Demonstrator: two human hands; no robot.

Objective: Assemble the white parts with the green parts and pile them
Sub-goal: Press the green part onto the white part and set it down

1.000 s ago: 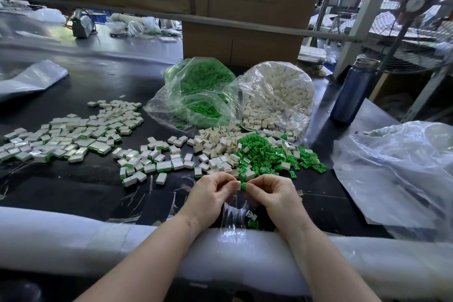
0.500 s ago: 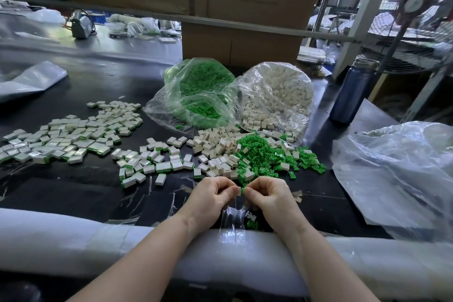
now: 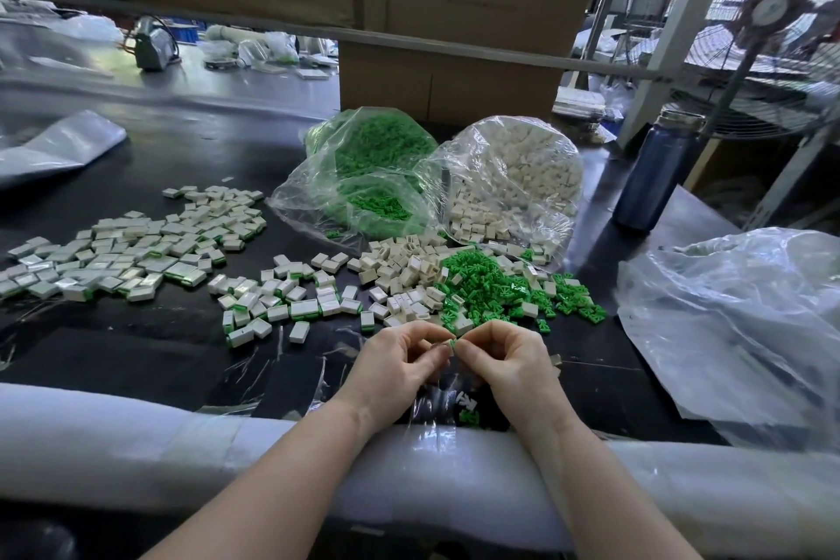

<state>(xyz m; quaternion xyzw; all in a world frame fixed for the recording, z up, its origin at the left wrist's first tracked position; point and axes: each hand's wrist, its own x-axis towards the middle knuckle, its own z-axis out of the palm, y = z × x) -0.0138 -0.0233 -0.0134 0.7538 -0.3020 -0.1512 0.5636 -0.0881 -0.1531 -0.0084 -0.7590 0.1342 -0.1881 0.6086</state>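
My left hand [image 3: 400,366] and my right hand [image 3: 511,361] meet fingertip to fingertip near the table's front edge. Between them they pinch a small green part [image 3: 452,343]; a white part under my left fingers is mostly hidden. Just beyond lie a loose heap of white parts [image 3: 404,273] and a heap of green parts [image 3: 495,286]. Assembled white-and-green pieces [image 3: 282,309] are scattered to the left, with a larger spread [image 3: 132,250] further left.
A clear bag of green parts [image 3: 368,168] and a clear bag of white parts [image 3: 518,177] stand behind the heaps. A blue bottle [image 3: 654,177] is at the right, an empty plastic bag [image 3: 745,323] beside it. White foam padding [image 3: 136,437] runs along the front edge.
Both hands have lifted slightly toward the heaps, fingertips still pressed together on the small part.
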